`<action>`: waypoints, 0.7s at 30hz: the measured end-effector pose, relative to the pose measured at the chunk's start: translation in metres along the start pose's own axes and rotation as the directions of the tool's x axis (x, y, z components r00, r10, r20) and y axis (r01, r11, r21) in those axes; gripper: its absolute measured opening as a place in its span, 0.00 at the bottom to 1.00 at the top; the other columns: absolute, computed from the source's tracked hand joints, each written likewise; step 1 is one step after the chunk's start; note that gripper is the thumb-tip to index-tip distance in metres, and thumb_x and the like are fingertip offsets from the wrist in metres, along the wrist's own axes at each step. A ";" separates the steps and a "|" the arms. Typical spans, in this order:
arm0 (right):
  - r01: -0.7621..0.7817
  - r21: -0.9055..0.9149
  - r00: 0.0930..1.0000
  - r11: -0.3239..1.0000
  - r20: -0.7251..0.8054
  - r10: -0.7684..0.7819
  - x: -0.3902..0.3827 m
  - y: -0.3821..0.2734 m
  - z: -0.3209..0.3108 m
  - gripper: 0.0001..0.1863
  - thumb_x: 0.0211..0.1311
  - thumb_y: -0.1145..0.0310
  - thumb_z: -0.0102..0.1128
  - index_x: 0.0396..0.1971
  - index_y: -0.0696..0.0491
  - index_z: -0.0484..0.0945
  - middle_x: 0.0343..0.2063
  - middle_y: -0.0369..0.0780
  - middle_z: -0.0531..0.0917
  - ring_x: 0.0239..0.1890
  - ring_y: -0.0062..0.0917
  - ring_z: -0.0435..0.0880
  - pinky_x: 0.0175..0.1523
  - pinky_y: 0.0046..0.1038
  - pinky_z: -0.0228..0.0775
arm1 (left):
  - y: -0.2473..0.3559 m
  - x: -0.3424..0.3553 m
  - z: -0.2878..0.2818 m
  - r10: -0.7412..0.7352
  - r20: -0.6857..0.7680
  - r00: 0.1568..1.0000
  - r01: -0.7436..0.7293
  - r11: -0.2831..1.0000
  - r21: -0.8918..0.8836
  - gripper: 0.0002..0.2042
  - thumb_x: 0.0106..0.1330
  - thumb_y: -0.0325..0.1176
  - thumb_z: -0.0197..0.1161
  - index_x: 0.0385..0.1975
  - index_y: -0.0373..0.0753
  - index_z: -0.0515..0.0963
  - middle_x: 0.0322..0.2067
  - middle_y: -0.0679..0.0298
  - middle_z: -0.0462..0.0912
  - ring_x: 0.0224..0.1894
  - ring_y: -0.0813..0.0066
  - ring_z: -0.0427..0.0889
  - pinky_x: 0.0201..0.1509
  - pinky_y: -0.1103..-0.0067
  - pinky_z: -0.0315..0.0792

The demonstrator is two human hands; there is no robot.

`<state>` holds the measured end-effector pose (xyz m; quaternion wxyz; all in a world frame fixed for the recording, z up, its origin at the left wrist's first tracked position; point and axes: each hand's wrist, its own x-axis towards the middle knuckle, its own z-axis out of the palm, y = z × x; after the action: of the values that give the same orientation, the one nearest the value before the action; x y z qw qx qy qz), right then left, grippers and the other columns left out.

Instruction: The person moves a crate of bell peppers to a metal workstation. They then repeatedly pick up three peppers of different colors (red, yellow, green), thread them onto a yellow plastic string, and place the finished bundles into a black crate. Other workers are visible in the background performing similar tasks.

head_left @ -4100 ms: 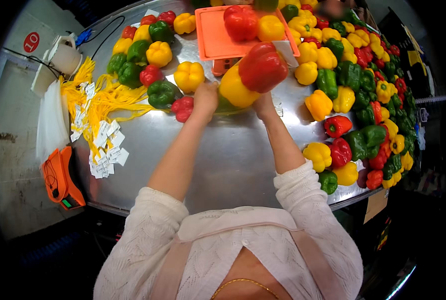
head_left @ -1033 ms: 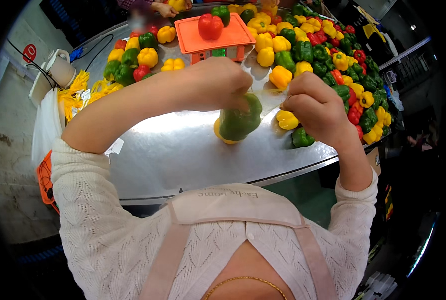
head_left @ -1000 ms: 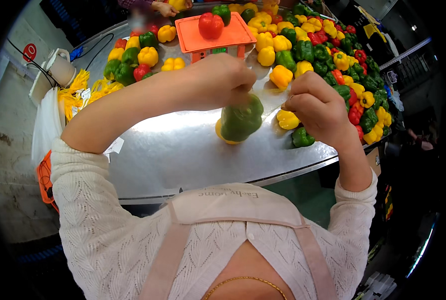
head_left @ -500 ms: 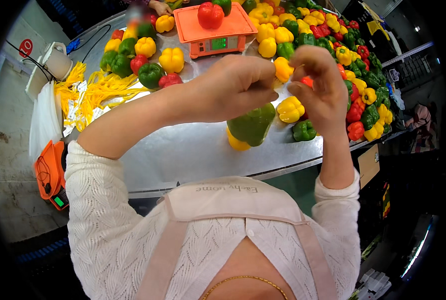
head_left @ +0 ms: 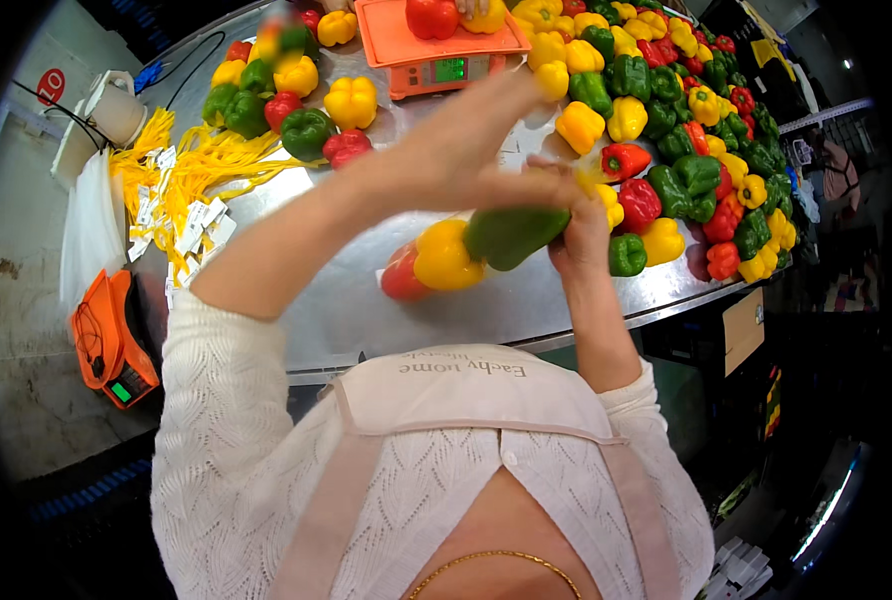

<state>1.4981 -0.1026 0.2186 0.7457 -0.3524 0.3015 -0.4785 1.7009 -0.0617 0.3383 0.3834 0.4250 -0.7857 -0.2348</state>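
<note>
A clear bag of red, yellow and green peppers lies slanted over the steel table in front of me. My right hand grips the bag's gathered end beside the green pepper. Blurred by motion, my left hand is above the bag, fingers stretched toward the upper right, thumb near my right hand. Loose peppers crowd the right side, and a smaller group sits at the upper left.
An orange scale at the back carries peppers, with another person's hand on a yellow one. Yellow strips with white tags and clear plastic sheets lie left, near a white appliance and a second orange scale.
My left hand's fingers have straightened and risen; my right hand has dropped. The bag has tilted, showing more of its peppers. The other person's hand has reached onto the scale.
</note>
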 end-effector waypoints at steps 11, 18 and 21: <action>-0.036 -0.037 0.835 0.999 -0.550 0.010 -0.023 0.113 -0.107 0.14 0.74 0.61 0.48 0.49 0.54 0.73 0.41 0.39 0.79 0.44 0.26 0.77 0.52 0.31 0.72 | -0.068 -0.066 0.124 -0.610 0.312 0.728 0.452 0.770 0.451 0.47 0.47 0.65 0.69 0.61 0.36 0.67 0.45 0.46 0.79 0.46 0.47 0.79 0.50 0.61 0.73; 0.011 -0.075 0.873 0.997 -0.486 -0.047 -0.002 0.132 -0.111 0.13 0.73 0.65 0.47 0.38 0.56 0.79 0.36 0.38 0.82 0.41 0.22 0.78 0.49 0.26 0.70 | -0.082 -0.059 0.125 -0.581 0.366 0.727 0.387 0.787 0.481 0.39 0.50 0.59 0.69 0.58 0.39 0.70 0.42 0.49 0.82 0.45 0.51 0.82 0.49 0.64 0.75; 0.068 0.197 0.930 0.978 -0.367 0.010 -0.006 0.127 -0.119 0.14 0.74 0.64 0.46 0.45 0.58 0.76 0.40 0.40 0.81 0.45 0.27 0.79 0.54 0.31 0.71 | -0.089 -0.059 0.122 -0.524 0.381 0.762 0.337 0.822 0.458 0.38 0.53 0.58 0.68 0.59 0.39 0.68 0.44 0.49 0.82 0.47 0.51 0.81 0.51 0.64 0.74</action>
<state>1.4660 -0.0884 0.0484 0.7018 -0.1822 0.3783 -0.5754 1.6665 -0.0537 0.1799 0.0202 0.5861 -0.7640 -0.2689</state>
